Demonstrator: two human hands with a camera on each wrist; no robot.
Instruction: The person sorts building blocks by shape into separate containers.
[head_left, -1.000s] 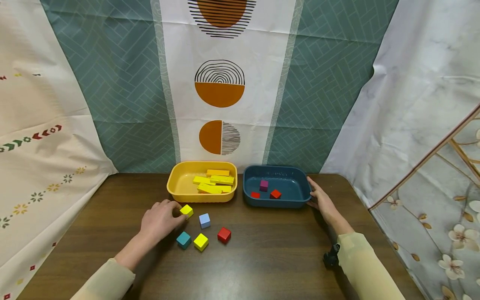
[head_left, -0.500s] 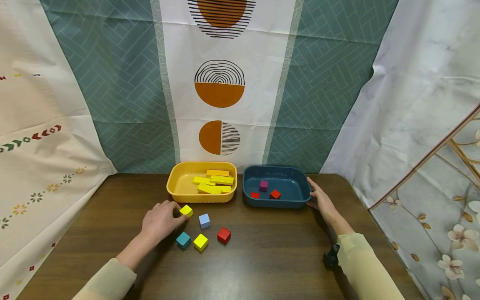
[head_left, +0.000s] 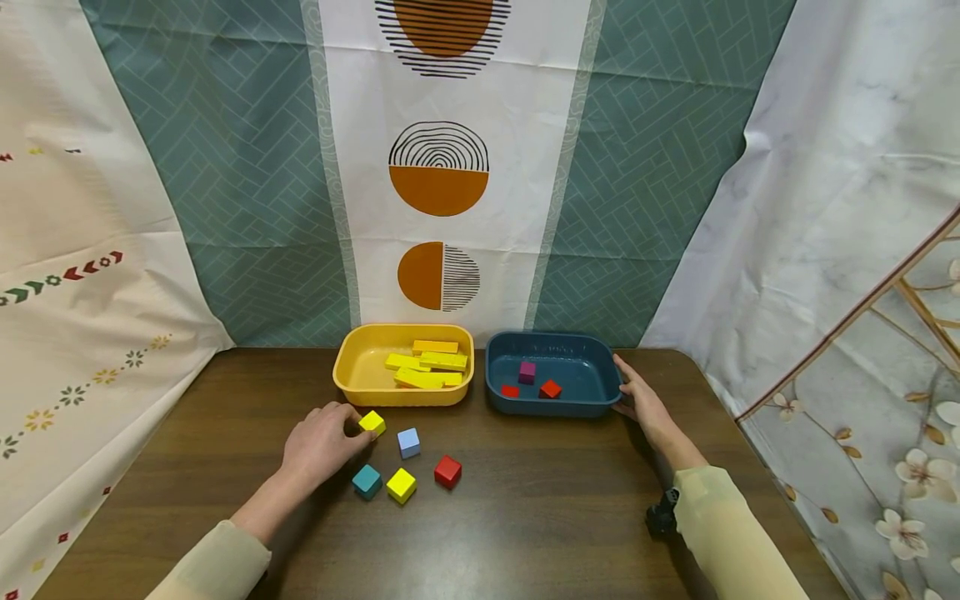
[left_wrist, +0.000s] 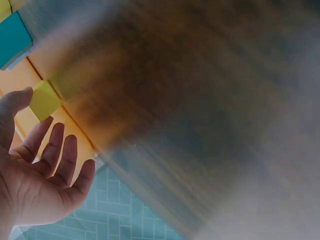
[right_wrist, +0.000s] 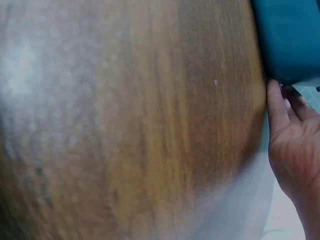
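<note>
My left hand [head_left: 321,440] pinches a yellow cube [head_left: 372,423] between thumb and index finger, in front of the yellow tray. The left wrist view shows that same yellow cube [left_wrist: 45,101] at the thumb tip, the other fingers spread loosely. Close by on the table lie a light blue cube [head_left: 408,442], a teal cube [head_left: 367,482], a second yellow cube [head_left: 402,486] and a red cube [head_left: 448,472]. At the right end of the dark blue tray [head_left: 555,407], my right hand [head_left: 651,408] touches the wall with extended fingers.
The yellow tray [head_left: 403,397] holds several yellow bars [head_left: 444,360]. Inside the blue tray lie a purple cube [head_left: 528,372] and two red pieces, one a red block [head_left: 551,388]. Patterned cloths hang behind and beside the brown table [head_left: 525,517].
</note>
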